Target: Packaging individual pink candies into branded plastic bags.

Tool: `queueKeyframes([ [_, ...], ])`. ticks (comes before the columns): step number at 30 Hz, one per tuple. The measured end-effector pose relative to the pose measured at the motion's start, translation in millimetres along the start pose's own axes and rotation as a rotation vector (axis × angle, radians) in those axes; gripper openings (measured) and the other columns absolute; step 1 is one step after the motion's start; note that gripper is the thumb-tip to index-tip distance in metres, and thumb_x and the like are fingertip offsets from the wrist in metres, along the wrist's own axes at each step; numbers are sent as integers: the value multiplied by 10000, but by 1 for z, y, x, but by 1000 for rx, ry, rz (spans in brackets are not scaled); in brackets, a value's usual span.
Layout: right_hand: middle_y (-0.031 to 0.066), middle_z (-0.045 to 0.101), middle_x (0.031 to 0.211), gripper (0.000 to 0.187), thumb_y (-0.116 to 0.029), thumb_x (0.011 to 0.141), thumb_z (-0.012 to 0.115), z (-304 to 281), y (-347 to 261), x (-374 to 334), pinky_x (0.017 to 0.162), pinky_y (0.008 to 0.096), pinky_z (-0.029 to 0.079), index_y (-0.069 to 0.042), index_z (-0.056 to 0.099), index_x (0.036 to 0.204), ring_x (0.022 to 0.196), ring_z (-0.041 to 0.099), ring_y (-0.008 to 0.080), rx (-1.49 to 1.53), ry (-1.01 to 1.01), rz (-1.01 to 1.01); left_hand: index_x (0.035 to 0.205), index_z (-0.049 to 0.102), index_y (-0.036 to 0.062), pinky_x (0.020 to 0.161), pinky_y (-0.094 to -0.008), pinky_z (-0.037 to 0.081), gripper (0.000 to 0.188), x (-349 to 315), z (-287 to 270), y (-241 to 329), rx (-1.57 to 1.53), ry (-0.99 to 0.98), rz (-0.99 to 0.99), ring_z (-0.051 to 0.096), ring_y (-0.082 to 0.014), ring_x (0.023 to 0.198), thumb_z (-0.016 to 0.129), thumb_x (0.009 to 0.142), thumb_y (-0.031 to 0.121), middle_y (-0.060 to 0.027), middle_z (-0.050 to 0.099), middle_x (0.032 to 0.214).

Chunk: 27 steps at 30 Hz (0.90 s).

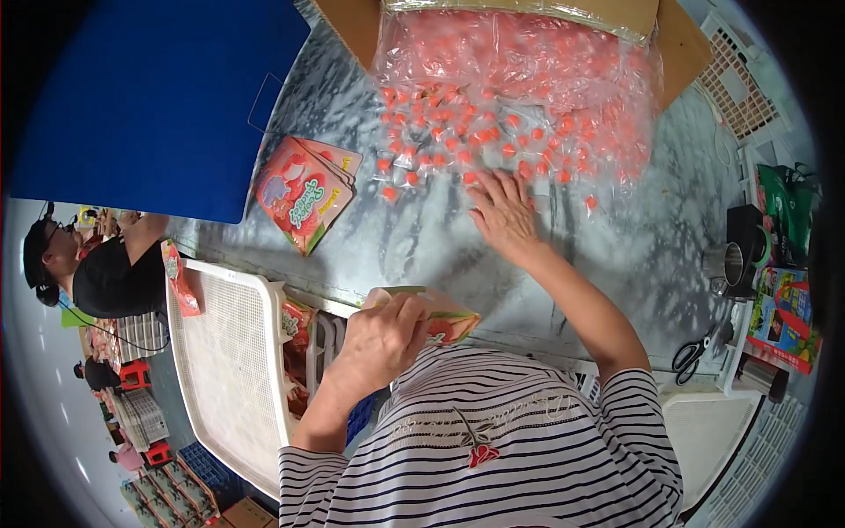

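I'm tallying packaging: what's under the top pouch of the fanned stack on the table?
More pouches lie beneath the top pouch, their edges showing at its upper right; the rest is covered.

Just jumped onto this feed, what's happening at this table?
A person's left hand grips a colourful pouch by the table's near edge. Their right hand is palm-down, fingers extended, at the near side of the scattered, clear-wrapped red pieces; whether it holds any is hidden. Beyond those, a clear bag full of similar pieces lies at an open cardboard box. A few overlapping pouches lie to the left.
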State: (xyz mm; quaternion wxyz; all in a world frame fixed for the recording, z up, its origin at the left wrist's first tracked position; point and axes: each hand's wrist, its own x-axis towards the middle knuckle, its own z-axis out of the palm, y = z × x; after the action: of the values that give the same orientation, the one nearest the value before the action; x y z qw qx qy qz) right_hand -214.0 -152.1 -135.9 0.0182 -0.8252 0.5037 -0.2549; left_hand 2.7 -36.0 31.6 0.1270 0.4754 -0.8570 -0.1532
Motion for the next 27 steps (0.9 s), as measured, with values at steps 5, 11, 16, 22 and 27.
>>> queueKeyframes([
  [5,140,362,1410,501,-284,859,625,-17,-10,8,1084,520,243,-44,492,1279,1282,328,354,15,-97,62,869,565,63,558,-379,486,150,-2,5,4,-37,-24,-16,581,-291,662,673,769,92,-72,609,748],
  [11,143,356,1420,562,-313,847,633,-11,-9,-6,1092,518,231,-60,463,1320,1283,324,359,4,-159,-23,873,569,57,572,-373,485,159,-6,9,5,-66,-21,-51,565,-286,699,676,759,87,-71,613,757],
  [16,143,380,1408,560,-312,845,636,-28,-27,-40,1089,525,231,-65,466,1319,1283,333,349,26,-181,-41,877,573,55,572,-376,489,157,-12,15,2,-65,-30,-63,577,-283,687,676,763,87,-71,618,763],
  [22,142,500,1326,335,-158,956,471,-57,12,-62,1047,381,340,-15,523,1255,1227,465,267,901,196,375,894,586,55,569,-375,510,158,-9,9,0,-92,-18,-73,641,-285,660,681,775,95,-89,640,793],
  [27,136,604,1178,373,-243,1013,399,-92,60,-74,1005,351,416,46,561,1184,1145,543,206,1027,288,669,942,598,55,567,-353,509,180,-18,4,-10,-108,7,-184,652,-270,658,676,781,75,-105,652,802],
])
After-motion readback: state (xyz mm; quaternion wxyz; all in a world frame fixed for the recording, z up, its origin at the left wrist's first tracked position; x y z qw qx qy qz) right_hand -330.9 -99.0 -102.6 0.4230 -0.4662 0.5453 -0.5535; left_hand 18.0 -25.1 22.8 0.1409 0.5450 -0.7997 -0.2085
